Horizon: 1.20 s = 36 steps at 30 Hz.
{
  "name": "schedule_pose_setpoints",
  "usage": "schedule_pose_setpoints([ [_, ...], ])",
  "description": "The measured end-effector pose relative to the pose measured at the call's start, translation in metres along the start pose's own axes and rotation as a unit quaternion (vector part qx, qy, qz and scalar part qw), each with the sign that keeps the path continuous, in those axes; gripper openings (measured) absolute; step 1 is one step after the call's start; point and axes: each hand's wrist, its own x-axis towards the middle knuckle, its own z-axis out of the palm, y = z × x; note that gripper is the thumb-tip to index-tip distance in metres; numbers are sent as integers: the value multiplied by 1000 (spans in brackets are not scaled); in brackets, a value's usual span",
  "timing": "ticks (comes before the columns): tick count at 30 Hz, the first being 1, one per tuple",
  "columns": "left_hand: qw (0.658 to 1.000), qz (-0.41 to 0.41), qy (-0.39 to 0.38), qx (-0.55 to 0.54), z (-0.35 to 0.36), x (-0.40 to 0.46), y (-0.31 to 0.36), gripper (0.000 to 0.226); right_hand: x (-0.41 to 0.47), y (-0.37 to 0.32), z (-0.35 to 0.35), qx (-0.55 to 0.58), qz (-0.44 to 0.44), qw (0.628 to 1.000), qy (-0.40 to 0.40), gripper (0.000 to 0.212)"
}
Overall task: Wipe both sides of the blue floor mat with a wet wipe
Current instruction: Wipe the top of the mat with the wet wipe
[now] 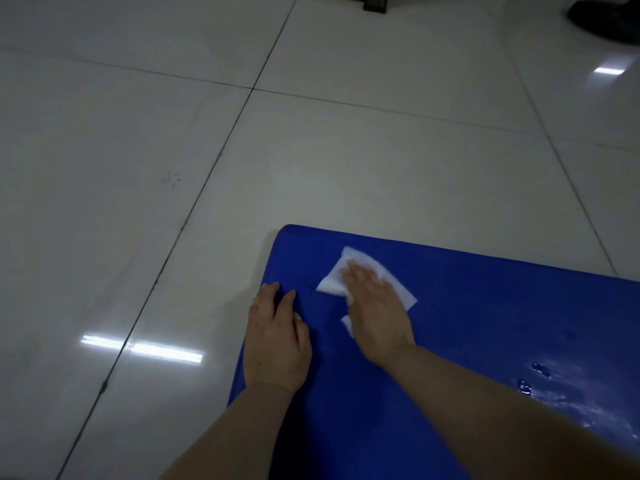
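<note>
The blue floor mat lies flat on the tiled floor, filling the lower right of the view, its rounded corner toward the upper left. A white wet wipe is spread on the mat near that corner. My right hand presses flat on the wipe with straight fingers. My left hand rests on the mat's left edge, its fingers spread and slightly bent. Wet streaks and droplets glisten on the mat at the right.
Glossy white floor tiles with dark grout lines surround the mat. A dark shoe sits at the top right corner. A furniture foot shows at the top edge.
</note>
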Motion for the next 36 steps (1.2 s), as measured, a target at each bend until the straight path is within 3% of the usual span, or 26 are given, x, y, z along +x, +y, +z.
schedule_pose_setpoints([
  [3, 999, -8, -26, -22, -4, 2, -1, 40, 5, 33, -8, -17, 105, 994, -4, 75],
  [6, 997, 32, -74, 17, -15, -6, -10, 46, 7, 43, -9, -26, 118, 992, -34, 71],
  [9, 995, 71, -61, 46, -20, -27, -21, 36, 11, 32, -10, 11, 148, 988, -36, 64],
  [12, 998, 54, -26, -19, -22, -36, -26, 42, 11, 12, -7, 22, 153, 988, -26, 59],
  [14, 997, 37, 11, -63, -22, -34, -26, 40, 5, -10, -7, 17, 99, 994, -30, 57],
  [16, 993, 38, 49, -103, -26, -34, -24, 38, -6, -47, -2, -9, -38, 998, -41, 60],
  [18, 990, 27, 70, -122, -27, -35, -22, 40, -22, -80, 4, 47, -205, 976, -57, 60],
  [20, 988, 1, 80, -133, -27, -35, -23, 46, -18, -85, 14, 72, -292, 950, -85, 59],
  [22, 989, 5, 76, -125, -27, -35, -24, 43, 6, -68, 19, 26, -236, 971, -13, 61],
  [24, 990, 26, 72, -118, -25, -34, -27, 39, 29, -49, 6, -4, -72, 997, 33, 58],
  [25, 990, 31, 70, -116, -25, -34, -28, 38, 31, -47, 1, -18, -44, 999, 10, 54],
  [26, 990, 36, 70, -115, -24, -33, -29, 37, 26, -51, 0, -22, -77, 997, -12, 53],
  [28, 989, 44, 75, -124, -25, -34, -29, 38, 0, -69, -3, 1, -233, 971, -54, 54],
  [30, 987, 40, 81, -130, -27, -34, -28, 43, -18, -74, 4, 39, -305, 948, -81, 56],
  [31, 987, 43, 84, -130, -29, -33, -26, 43, -10, -69, 8, 30, -298, 952, -59, 55],
  [34, 983, 81, 94, -133, -43, -44, -19, 35, 17, -56, 1, 6, -84, 996, -27, 55],
  [36, 979, 123, 89, -134, -57, -59, -20, 34, 10, -65, 2, 6, -102, 993, -52, 57],
])
